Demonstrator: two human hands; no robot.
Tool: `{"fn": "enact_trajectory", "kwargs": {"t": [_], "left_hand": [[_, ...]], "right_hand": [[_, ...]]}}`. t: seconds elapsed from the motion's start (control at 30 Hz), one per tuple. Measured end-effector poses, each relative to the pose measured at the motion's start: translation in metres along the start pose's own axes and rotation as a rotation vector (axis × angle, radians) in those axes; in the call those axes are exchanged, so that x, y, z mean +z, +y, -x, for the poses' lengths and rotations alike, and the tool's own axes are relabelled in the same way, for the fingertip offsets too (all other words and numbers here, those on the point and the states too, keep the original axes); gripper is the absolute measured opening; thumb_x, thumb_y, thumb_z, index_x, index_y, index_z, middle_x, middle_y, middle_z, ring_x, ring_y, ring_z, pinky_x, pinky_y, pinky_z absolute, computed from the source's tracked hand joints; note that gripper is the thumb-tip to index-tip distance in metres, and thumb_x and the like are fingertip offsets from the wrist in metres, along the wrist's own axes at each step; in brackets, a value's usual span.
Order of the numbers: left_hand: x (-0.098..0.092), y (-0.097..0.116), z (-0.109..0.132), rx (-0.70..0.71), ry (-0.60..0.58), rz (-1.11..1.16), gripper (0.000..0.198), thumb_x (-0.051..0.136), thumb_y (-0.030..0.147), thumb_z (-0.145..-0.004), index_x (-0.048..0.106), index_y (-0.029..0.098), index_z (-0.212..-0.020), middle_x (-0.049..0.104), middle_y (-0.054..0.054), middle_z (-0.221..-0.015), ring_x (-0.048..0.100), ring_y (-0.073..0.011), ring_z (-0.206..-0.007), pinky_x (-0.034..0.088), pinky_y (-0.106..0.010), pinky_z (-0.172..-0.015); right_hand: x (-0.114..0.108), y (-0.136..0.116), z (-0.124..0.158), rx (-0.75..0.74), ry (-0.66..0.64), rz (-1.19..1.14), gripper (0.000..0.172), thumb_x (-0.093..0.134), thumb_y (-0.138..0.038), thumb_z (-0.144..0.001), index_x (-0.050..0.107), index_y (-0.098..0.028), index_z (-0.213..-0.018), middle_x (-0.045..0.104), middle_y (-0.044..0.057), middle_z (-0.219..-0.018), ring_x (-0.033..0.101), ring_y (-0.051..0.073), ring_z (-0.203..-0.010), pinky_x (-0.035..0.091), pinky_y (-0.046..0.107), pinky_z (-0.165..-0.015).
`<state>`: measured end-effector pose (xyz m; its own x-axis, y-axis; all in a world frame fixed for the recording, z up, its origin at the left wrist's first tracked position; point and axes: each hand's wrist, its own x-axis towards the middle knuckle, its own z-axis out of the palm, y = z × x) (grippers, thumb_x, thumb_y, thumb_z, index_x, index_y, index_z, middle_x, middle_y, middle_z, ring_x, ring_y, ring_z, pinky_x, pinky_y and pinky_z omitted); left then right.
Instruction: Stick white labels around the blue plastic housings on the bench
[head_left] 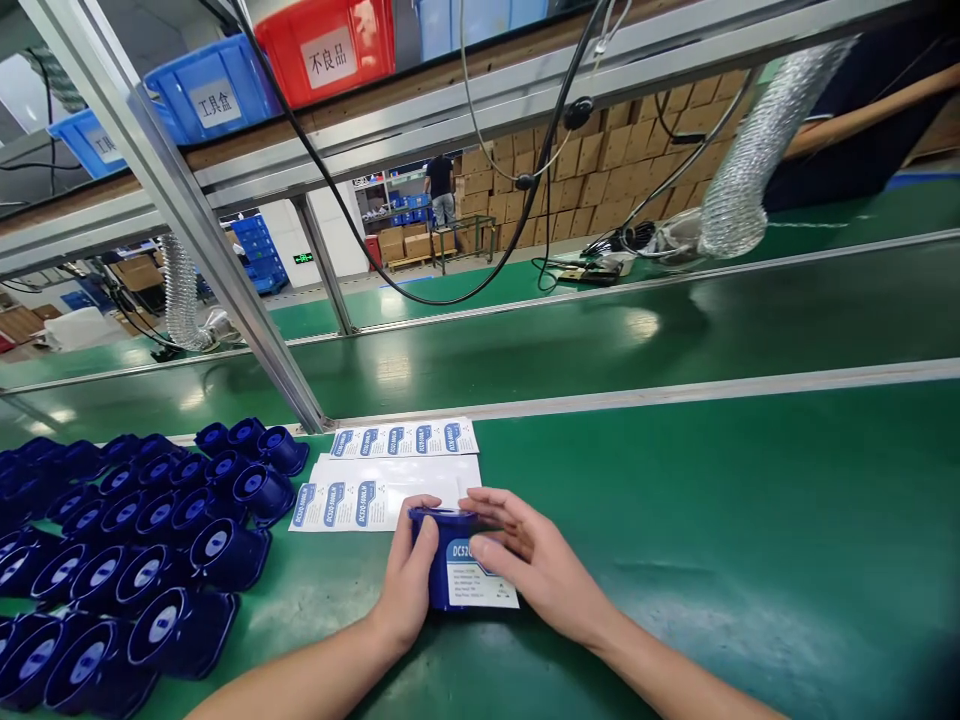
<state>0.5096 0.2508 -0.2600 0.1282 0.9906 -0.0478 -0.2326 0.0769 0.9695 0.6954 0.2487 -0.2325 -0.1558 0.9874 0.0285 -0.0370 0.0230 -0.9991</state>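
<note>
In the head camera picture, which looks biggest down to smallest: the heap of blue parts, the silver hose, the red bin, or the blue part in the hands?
1. heap of blue parts, by far.
2. silver hose and red bin: they look alike, and the bin is cut off at the top.
3. blue part, partly covered, though nearest.

I see a green work surface [750, 520] near me and a green conveyor belt [675, 330] beyond it, glossy with reflected light. At left, a slanted aluminium post [210, 250] rises to a shelf [450, 95] carrying a red bin [330, 45] and blue bins [214, 90]. Black cables [540, 180] hang from above. One silver duct [750, 150] drops at the right. Far back, a person [441, 185] stands beside stacked cardboard boxes [600, 180].
</note>
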Motion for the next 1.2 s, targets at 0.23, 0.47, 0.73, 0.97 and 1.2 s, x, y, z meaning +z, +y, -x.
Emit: {"fn": "enact_trajectory", "kwargs": {"t": [0.23, 0.47, 0.73, 0.97, 1.2], "left_hand": [[0.001, -0.002, 0.005, 0.11, -0.042, -0.096, 0.041, 0.066, 0.062, -0.095, 0.061, 0.025, -0.113, 0.066, -0.004, -0.106, 0.061, -0.0241, -0.103, 0.05, -0.037, -0.098], [0.002, 0.0, 0.003, 0.037, -0.012, -0.008, 0.042, 0.067, 0.063, -0.094, 0.058, 0.025, -0.109, 0.062, -0.002, -0.104, 0.059, -0.0223, -0.099, 0.051, -0.036, -0.092], [-0.004, -0.006, 0.006, 0.192, -0.086, -0.159, 0.04, 0.059, 0.06, -0.1, 0.058, 0.024, -0.116, 0.063, -0.004, -0.108, 0.058, -0.0224, -0.102, 0.049, -0.035, -0.096], [-0.006, -0.011, 0.011, 0.241, -0.117, -0.147, 0.041, 0.058, 0.06, -0.101, 0.059, 0.023, -0.12, 0.064, -0.006, -0.111, 0.06, -0.0225, -0.104, 0.05, -0.034, -0.096], [0.008, 0.0, 0.0, 0.152, 0.009, 0.331, 0.063, 0.074, 0.069, -0.086, 0.043, 0.032, -0.126, 0.066, -0.008, -0.13, 0.065, -0.0285, -0.121, 0.051, -0.045, -0.105]], "right_hand": [[0.013, 0.004, 0.006, 0.041, -0.057, 0.102, 0.052, 0.084, -0.037, -0.075, 0.07, -0.02, -0.122, 0.08, 0.01, -0.117, 0.073, 0.032, -0.11, 0.058, 0.046, -0.099], [0.019, 0.004, 0.014, 0.072, -0.066, 0.314, 0.084, 0.091, -0.033, -0.062, 0.056, -0.025, -0.138, 0.072, 0.01, -0.131, 0.068, 0.033, -0.116, 0.056, 0.045, -0.099], [0.015, -0.004, 0.009, 0.071, -0.047, 0.111, 0.053, 0.09, -0.034, -0.063, 0.07, -0.019, -0.109, 0.081, 0.008, -0.107, 0.074, 0.032, -0.103, 0.058, 0.043, -0.094], [0.008, -0.006, 0.005, 0.009, -0.057, 0.07, 0.038, 0.085, -0.044, -0.074, 0.076, -0.018, -0.1, 0.083, 0.011, -0.098, 0.077, 0.034, -0.096, 0.06, 0.046, -0.088], [0.013, 0.015, 0.0, -0.065, -0.103, -0.237, 0.084, 0.091, -0.039, -0.069, 0.052, -0.026, -0.142, 0.072, 0.013, -0.136, 0.07, 0.033, -0.121, 0.058, 0.047, -0.101]]}}
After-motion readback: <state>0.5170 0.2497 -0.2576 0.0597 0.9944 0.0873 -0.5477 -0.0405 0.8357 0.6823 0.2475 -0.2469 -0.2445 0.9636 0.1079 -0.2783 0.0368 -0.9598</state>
